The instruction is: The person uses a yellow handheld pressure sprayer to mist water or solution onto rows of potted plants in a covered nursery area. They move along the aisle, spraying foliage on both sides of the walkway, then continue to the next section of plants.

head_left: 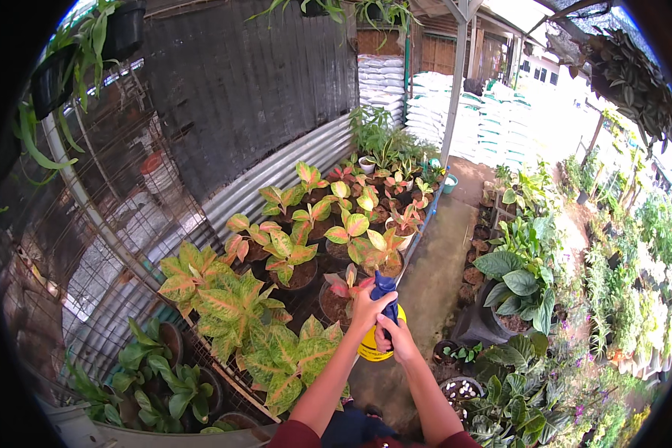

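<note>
Left-hand grip [367,308] and right-hand grip [398,338] wrapped around blue spray head [384,285] of yellow bottle [372,349], left one higher. Potted pink-green aglaonemas [235,302] ahead and left, corrugated metal sheet [276,162] beyond. Concrete path [444,257] on right, stacked white sacks [425,112] at far end.

The spray bottle [372,346] has a round yellow body and a dark blue head, which is gripped between left hand [366,308] and right hand [399,337]; the body shows beneath them.

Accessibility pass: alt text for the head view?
A person's left hand and right hand grip a yellow spray bottle with a blue top, beside pink-and-green potted plants. White sacks stand stacked at the back.
</note>
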Motion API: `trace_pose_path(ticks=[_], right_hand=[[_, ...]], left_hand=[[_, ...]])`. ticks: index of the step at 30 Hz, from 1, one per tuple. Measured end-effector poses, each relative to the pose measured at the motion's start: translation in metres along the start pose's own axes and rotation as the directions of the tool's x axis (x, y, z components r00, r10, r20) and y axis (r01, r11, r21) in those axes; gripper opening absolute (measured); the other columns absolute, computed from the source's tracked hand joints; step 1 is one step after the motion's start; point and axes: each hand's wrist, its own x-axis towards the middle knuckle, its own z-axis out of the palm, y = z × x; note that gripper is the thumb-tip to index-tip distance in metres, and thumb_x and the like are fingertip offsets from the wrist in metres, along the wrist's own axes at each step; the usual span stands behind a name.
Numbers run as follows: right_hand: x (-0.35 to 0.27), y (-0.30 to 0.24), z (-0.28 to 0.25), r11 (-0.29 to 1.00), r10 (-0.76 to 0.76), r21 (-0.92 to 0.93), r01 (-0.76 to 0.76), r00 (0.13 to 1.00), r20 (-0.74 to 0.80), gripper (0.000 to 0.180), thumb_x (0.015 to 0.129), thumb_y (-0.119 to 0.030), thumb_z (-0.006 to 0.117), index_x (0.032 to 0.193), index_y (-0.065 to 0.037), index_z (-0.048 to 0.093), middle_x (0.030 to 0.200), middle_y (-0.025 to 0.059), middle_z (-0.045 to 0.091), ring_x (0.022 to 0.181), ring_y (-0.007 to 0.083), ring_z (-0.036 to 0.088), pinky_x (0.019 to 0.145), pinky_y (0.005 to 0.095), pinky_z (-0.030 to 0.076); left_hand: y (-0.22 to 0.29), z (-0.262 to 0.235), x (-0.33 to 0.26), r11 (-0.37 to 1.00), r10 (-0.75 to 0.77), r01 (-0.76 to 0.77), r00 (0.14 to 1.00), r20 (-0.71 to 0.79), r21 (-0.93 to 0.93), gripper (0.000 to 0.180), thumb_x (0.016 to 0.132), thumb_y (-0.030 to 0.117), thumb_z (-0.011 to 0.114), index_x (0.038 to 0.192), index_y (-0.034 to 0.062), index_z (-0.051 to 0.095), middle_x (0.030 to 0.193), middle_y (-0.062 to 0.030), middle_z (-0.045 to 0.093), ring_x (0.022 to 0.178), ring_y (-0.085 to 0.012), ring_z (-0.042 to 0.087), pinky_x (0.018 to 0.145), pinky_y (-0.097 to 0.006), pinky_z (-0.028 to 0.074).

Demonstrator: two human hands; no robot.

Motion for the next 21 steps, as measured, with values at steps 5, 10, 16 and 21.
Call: trace_pose_path(ticks=[5, 10, 16, 21], right_hand=[[0.008, 0.031, 0.003, 1.0, 0.017, 0.005, -0.017, 0.999, -0.038, 0.041, 0.088, -0.032, 0.055, 0.057, -0.01, 0.041, 0.044, -0.0023, 0.034, 0.035, 0.0081, 0.03, 0.036, 0.0236, 0.023], [0.001, 0.075, -0.02, 0.993, 0.109, -0.045, -0.111, 0.993, -0.047, 0.039, 0.087, -0.029, 0.058, 0.056, -0.011, 0.041, 0.044, -0.0028, 0.034, 0.035, 0.0078, 0.028, 0.036, 0.0243, 0.022], [0.003, 0.113, -0.018, 0.978, 0.182, -0.091, -0.186, 0.982, -0.048, 0.037, 0.088, -0.026, 0.051, 0.057, -0.008, 0.042, 0.045, 0.0001, 0.037, 0.036, 0.0101, 0.031, 0.038, 0.0248, 0.025], [0.011, 0.128, -0.037, 0.993, 0.013, -0.115, -0.029, 0.991, -0.134, 0.031, 0.086, -0.021, 0.052, 0.059, -0.007, 0.045, 0.049, 0.0019, 0.043, 0.043, 0.011, 0.04, 0.043, 0.0248, 0.03]], left_hand=[[-0.032, -0.022, 0.004, 0.998, -0.065, 0.065, 0.997, 0.033, 0.021, 0.046, 0.068, 0.032, 0.075, 0.098, 0.0005, 0.061, 0.086, -0.0076, 0.065, 0.078, -0.016, 0.062, 0.072, -0.031, 0.048], [-0.024, -0.02, -0.024, 0.718, 0.398, -0.241, 0.912, -0.101, 0.653, 0.042, 0.068, 0.039, 0.074, 0.089, 0.0089, 0.054, 0.083, -0.0093, 0.057, 0.08, -0.03, 0.057, 0.071, -0.041, 0.044], [-0.015, -0.032, -0.003, 0.555, 0.683, -0.5, 0.73, -0.022, 0.665, 0.033, 0.076, 0.019, 0.066, 0.056, 0.0036, 0.045, 0.058, -0.0117, 0.048, 0.053, -0.0326, 0.052, 0.046, -0.038, 0.04], [0.084, -0.009, 0.017, 0.495, 0.691, -0.57, 0.716, 0.101, 0.655, 0.032, 0.079, 0.02, 0.062, 0.055, 0.0032, 0.047, 0.056, -0.0092, 0.048, 0.05, -0.0281, 0.05, 0.048, -0.035, 0.038]])
